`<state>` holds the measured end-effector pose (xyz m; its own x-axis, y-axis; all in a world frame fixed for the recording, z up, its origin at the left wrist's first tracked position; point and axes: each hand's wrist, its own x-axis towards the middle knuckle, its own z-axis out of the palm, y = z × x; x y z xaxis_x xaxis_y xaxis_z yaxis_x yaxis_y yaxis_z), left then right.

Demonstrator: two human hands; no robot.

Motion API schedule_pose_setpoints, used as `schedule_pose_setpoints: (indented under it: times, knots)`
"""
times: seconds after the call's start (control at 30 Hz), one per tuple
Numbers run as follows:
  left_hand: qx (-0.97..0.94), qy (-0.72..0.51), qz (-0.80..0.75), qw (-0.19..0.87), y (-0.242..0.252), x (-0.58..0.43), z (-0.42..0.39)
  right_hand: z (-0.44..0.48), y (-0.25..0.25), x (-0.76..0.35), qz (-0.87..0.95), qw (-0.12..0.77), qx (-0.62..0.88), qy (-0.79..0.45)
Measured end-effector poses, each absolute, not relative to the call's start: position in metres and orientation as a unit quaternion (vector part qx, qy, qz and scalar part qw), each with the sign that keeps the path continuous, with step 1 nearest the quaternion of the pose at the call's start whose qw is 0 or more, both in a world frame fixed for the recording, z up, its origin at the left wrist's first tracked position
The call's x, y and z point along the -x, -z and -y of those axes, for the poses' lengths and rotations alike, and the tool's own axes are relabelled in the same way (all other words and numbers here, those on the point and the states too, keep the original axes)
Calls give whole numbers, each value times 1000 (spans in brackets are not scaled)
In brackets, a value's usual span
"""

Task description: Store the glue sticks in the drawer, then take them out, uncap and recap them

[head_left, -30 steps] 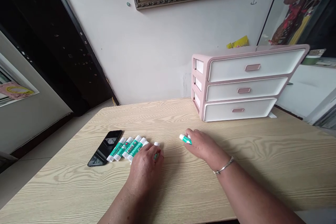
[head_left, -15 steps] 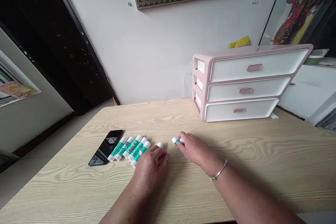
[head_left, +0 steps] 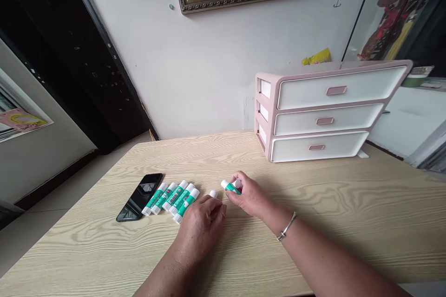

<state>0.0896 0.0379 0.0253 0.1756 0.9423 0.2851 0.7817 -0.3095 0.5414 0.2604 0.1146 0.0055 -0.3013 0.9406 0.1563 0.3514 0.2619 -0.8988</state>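
Glue stick [head_left: 230, 187] pinched between the right hand's [head_left: 249, 196] fingers hangs just beside the curled left hand [head_left: 200, 228], its hold unclear; a slip could send it rolling into the row of glue sticks [head_left: 176, 199] on the table [head_left: 348, 204].

A wood-grain table [head_left: 334, 185] holds a black smartphone [head_left: 139, 197], a row of glue sticks [head_left: 170, 198], and a pink drawer unit [head_left: 313, 120].

The right hand [head_left: 245, 197] had carried its glue stick [head_left: 230, 187] leftward above the bench [head_left: 306, 250], closing in on the left hand [head_left: 200, 227]. The left hand had slid slightly rightward off the row's end, uncovering a fifth glue stick [head_left: 186, 203] it had partly hidden.
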Motion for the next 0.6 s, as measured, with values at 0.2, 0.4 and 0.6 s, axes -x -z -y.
schedule_pose_setpoints:
  times: [0.2, 0.4, 0.6]
  knots:
    - [-708, -374, -533, 274, -24, -90, -38, -97, -13, -246, 598, 497, 288, -559]
    - [-670, -456, -458, 366, -25, -95, -41, -85, -22, -243, 579, 480, 241, -613]
    - [-653, -441, -498, 363, -25, -94, -39, -83, -22, -245, 622, 474, 257, -567]
